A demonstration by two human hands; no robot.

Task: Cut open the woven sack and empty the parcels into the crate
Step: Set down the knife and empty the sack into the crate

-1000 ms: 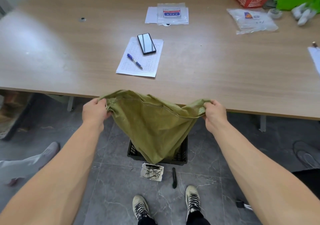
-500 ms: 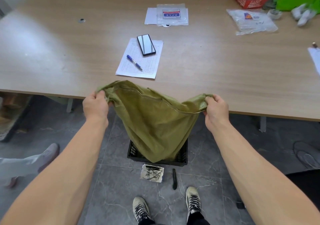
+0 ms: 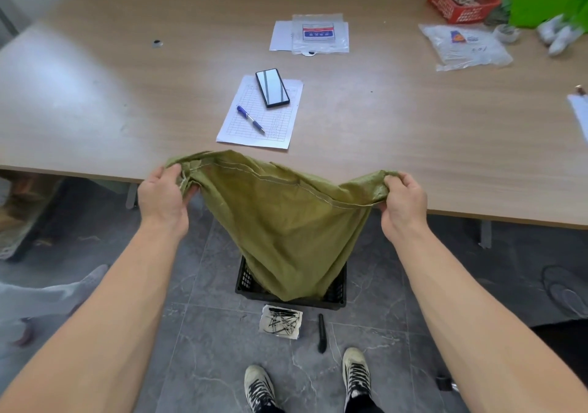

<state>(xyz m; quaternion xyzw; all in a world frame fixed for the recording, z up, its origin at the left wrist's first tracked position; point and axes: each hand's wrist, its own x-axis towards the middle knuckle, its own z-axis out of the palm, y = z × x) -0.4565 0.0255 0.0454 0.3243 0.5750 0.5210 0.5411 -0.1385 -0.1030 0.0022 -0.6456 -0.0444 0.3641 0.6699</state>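
Up goes your woven sack (image 3: 286,221), left hand (image 3: 162,196) and right hand (image 3: 402,202) clenching its corners; sway, and parcels could miss the crate (image 3: 245,281).

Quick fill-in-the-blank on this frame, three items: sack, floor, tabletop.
The left hand and right hand hold the olive sack, its lower end hanging into a black ____.
On the printed sheet lie a phone and a blue ____.
The basket at the far right of the table is ____.
Missing: crate; pen; red.
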